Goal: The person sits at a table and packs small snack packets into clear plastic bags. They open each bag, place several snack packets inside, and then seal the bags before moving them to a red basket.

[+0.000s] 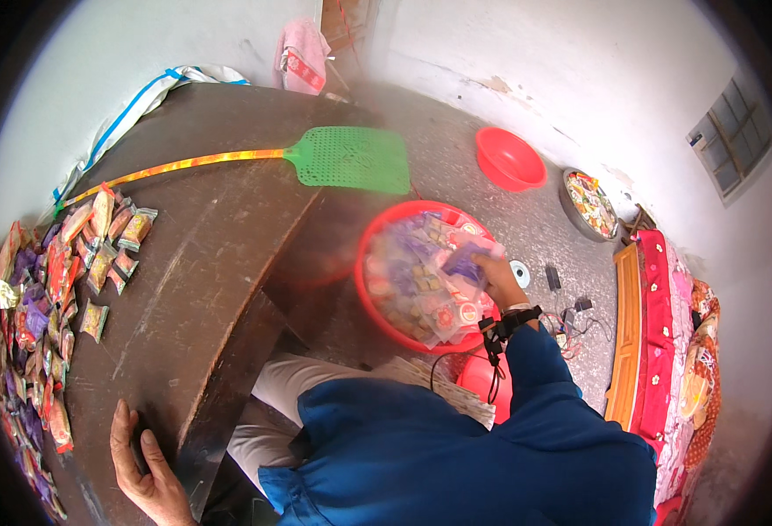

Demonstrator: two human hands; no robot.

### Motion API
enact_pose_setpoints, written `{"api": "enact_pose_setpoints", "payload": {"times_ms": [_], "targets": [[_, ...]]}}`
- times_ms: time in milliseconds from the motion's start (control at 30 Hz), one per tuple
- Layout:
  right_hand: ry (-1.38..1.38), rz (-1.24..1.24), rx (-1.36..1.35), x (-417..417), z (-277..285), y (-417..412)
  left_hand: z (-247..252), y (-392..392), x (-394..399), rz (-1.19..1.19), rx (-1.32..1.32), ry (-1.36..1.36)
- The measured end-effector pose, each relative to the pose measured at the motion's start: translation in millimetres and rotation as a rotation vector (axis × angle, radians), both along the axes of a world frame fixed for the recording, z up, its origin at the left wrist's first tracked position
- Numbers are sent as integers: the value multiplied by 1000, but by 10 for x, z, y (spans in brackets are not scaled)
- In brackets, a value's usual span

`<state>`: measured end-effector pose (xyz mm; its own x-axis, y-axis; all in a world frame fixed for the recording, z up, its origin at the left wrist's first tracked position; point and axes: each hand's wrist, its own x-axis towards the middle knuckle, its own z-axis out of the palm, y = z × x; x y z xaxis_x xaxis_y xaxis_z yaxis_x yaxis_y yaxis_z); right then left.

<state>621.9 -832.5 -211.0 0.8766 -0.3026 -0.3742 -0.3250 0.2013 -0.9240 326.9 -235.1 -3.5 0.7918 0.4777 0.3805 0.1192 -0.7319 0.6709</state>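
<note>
My right hand [501, 279] is over the right side of a red plastic basin [367, 309], its fingers closed on a purple-and-clear plastic packet [468, 260]. Many clear packets [425, 279] with purple, tan and pink contents fill that basin. At the near edge of the dark wooden table [182, 283], my left hand [143, 460] rests with fingers apart and holds nothing. A heap of small wrapped snacks [38, 315] lies along the table's left side, with a single one [94, 321] a little apart from it.
A green fly swatter [353, 160] lies across the table's far end. On the floor are another red basin [511, 159], a grey basin of wrapped packets [591, 204], a white roll [519, 273] and black adapters with cables [552, 277]. A bed [628, 329] stands at the right.
</note>
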Motion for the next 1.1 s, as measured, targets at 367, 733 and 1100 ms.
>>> {"api": "enact_pose_setpoints", "payload": {"times_ms": [367, 733, 1100], "targets": [[371, 223, -291, -1119, -944, -910, -8, 39, -7, -4, 51, 56], [11, 746, -858, -1077, -699, -755, 0, 68, -15, -14, 115, 82], [168, -330, -753, -441, -1201, -1652, -34, 96, 1, -35, 94, 69]]}}
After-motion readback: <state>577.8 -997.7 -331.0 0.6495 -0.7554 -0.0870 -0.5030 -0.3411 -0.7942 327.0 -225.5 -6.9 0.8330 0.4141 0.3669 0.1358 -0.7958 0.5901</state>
